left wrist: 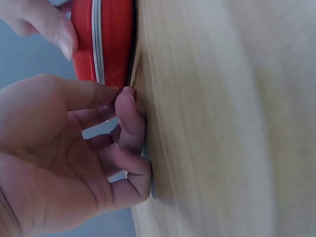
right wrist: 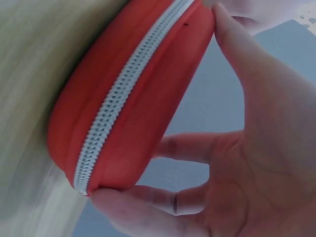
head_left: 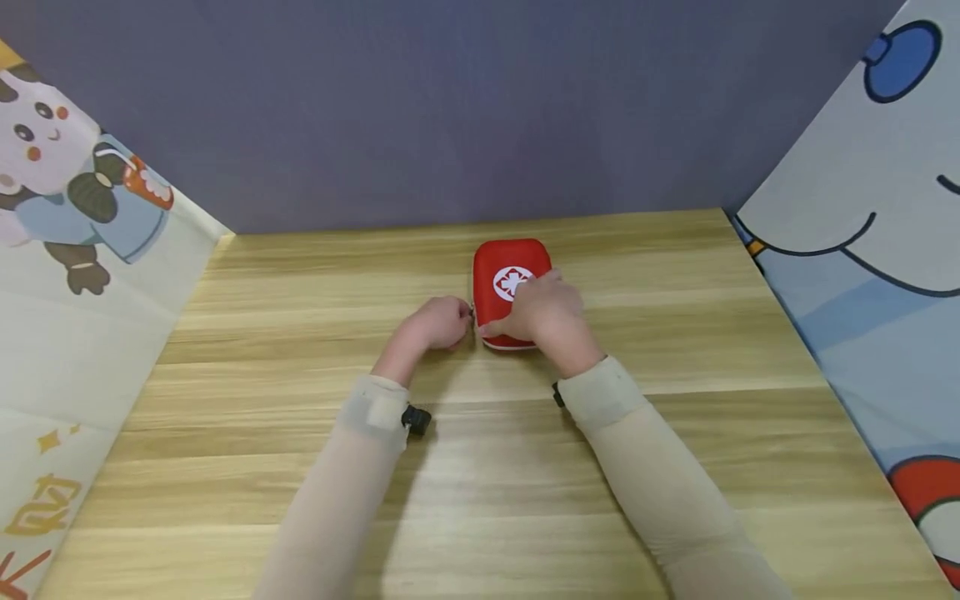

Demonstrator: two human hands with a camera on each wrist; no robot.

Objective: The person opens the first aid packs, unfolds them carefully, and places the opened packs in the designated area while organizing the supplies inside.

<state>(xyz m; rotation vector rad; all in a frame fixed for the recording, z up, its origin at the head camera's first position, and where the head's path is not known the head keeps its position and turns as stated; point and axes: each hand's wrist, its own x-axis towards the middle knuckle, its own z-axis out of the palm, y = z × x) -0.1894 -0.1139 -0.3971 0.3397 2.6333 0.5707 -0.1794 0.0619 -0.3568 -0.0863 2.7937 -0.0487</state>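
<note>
A red first-aid case (head_left: 491, 258) with a white cross emblem lies on the wooden table, its pale zipper (right wrist: 113, 101) running round the side. Thumb and fingers of my right hand (head_left: 546, 312) span the case and grip it by its sides; the right wrist view shows the thumb at one edge and fingertips at the other. At the case's left side, my left hand (head_left: 441, 322) pinches a small dark zipper pull (head_left: 472, 312) between thumb and index finger. The other fingers of that hand (left wrist: 64, 148) curl close to the tabletop, and the pull is mostly hidden by the fingertips.
The wooden table (head_left: 300, 317) runs back to a plain grey-blue wall (head_left: 480, 108). Panels with cartoon prints stand at the left (head_left: 75, 333) and right (head_left: 825, 225). Each sleeve carries a small black camera mount near the wrist.
</note>
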